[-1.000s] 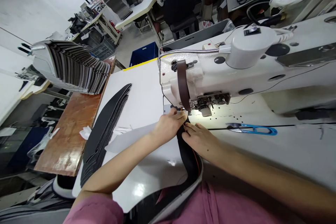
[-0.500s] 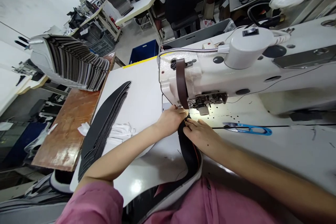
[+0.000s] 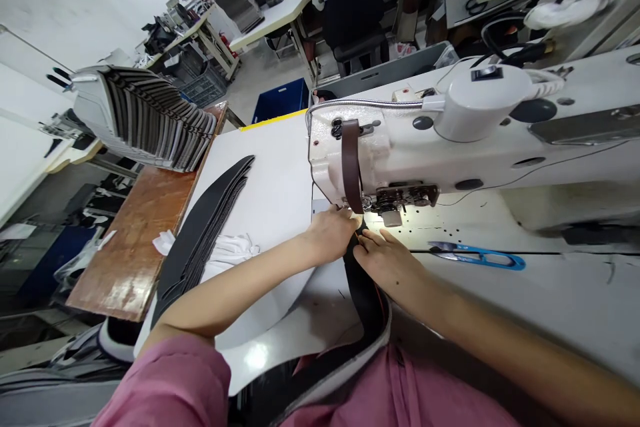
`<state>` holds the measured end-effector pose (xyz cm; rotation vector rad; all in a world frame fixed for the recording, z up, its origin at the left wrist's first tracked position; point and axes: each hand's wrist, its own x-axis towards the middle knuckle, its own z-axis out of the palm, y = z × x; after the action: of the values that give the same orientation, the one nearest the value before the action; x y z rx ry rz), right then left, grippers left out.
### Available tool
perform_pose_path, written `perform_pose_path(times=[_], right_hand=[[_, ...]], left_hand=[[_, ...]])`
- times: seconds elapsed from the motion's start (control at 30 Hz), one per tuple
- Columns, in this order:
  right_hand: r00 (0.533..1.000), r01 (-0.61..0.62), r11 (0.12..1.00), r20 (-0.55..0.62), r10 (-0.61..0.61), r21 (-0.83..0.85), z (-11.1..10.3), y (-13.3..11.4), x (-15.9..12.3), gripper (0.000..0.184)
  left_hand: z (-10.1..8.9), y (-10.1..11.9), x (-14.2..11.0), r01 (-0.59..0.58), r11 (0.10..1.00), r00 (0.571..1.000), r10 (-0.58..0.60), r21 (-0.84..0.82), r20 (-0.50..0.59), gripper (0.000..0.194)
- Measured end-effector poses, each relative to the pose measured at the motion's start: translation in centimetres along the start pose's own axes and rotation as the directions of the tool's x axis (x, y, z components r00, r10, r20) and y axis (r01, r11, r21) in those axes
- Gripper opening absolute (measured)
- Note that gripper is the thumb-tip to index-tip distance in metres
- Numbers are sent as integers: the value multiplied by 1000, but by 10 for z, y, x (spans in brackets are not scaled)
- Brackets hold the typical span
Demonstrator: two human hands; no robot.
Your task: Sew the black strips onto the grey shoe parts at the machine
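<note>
A long black fabric strip [image 3: 361, 290] with an orange line along it runs from under the needle area of the white sewing machine [image 3: 380, 153] down to my lap, its pale backing showing at the curve. My left hand [image 3: 333, 235] is closed on the strip right beside the presser foot, and its fingertips are partly hidden under the machine head. Just to its right, my right hand [image 3: 384, 255] grips the strip's edge with bent fingers. The needle itself is hidden behind a brown strap [image 3: 351, 167] on the machine head.
Blue thread snips [image 3: 480, 257] lie right of my right hand. Left of the machine rest stacked black curved pieces [image 3: 205, 227] and white scraps [image 3: 233, 250]. A pile of grey pieces [image 3: 150, 117] stands on a brown wooden table [image 3: 125, 240]. Behind, a person [image 3: 350, 0] sits near a blue bin [image 3: 281, 101].
Both hands stay on the strip near the needle, with small shifts of the fingers. The view moves slightly. White scraps beside the black stack show more than a second ago as a pale sheet shifted.
</note>
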<state>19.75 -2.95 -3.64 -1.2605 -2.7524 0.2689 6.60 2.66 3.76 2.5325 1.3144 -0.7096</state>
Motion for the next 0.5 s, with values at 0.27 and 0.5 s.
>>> perform_pose_path(times=[0.27, 0.5], right_hand=[[988, -15, 999, -155, 8, -43, 16, 1, 1, 14], [921, -19, 980, -385, -60, -197, 27, 2, 8, 22]], left_hand=[[2, 5, -2, 35, 999, 999, -35, 10, -16, 32], [9, 6, 14, 64, 996, 995, -69, -69, -71, 23]])
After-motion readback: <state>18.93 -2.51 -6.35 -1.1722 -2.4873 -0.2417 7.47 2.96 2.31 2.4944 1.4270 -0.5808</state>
